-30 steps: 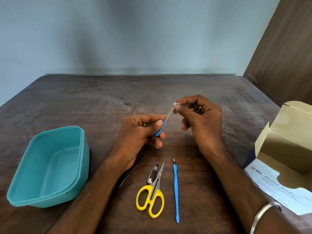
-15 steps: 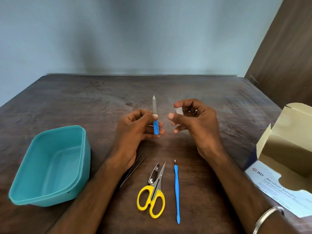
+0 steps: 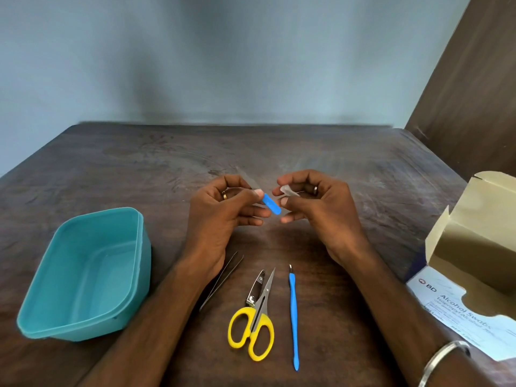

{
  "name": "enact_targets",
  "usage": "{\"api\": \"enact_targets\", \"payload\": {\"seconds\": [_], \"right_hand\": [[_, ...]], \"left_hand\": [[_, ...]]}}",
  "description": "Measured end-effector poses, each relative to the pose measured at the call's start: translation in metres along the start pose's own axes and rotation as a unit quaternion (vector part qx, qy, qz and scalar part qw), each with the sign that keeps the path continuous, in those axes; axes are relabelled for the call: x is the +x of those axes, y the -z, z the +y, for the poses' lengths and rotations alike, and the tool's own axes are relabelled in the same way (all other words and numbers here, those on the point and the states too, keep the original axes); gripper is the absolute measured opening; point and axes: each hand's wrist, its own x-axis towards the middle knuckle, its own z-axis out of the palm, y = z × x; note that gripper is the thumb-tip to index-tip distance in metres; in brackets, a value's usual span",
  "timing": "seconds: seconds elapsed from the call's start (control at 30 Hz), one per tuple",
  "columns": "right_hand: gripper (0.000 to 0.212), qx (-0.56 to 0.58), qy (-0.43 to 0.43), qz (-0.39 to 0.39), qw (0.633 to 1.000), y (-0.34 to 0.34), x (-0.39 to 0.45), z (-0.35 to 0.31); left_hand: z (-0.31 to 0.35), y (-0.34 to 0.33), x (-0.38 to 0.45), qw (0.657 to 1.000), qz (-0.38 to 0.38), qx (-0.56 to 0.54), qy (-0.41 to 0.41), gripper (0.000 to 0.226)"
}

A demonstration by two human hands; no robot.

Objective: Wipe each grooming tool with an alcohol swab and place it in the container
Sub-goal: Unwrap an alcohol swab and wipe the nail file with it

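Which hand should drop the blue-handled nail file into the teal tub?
Left. The left hand already pinches the blue-handled metal nail file, and the teal plastic tub sits on its side. The right hand holds the white swab.

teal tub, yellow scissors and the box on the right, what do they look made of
Teal tub: likely plastic, smooth with a slight sheen, moulded rounded corners. Scissors: glossy yellow handles look plastic; the blades are grey and shiny, probably steel. Box: thin cardboard, matte tan inside, with folded flaps and a printed white face.
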Motion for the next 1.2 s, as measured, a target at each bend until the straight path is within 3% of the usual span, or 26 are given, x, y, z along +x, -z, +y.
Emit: {"api": "enact_targets", "payload": {"seconds": [0.47, 0.9, 1.03, 1.2], "right_hand": [[0.009, -0.018, 0.017, 0.021, 0.999, -0.002, -0.001, 0.001], [0.008, -0.106, 0.064, 0.008, 0.992, -0.007, -0.003, 0.002], [0.007, -0.118, 0.051, -0.037, 0.991, -0.009, -0.008, -0.005], [0.013, -0.121, 0.024, -0.008, 0.992, -0.010, -0.009, -0.009]], "left_hand": [[-0.001, 0.001, 0.002, 1.000, 0.007, 0.003, -0.010, 0.007], [-0.005, 0.001, 0.002, 1.000, -0.001, 0.023, -0.020, 0.016], [-0.006, 0.003, 0.003, 0.998, 0.024, 0.041, -0.035, 0.016], [-0.006, 0.003, 0.004, 0.997, 0.041, 0.051, -0.038, 0.016]]}}
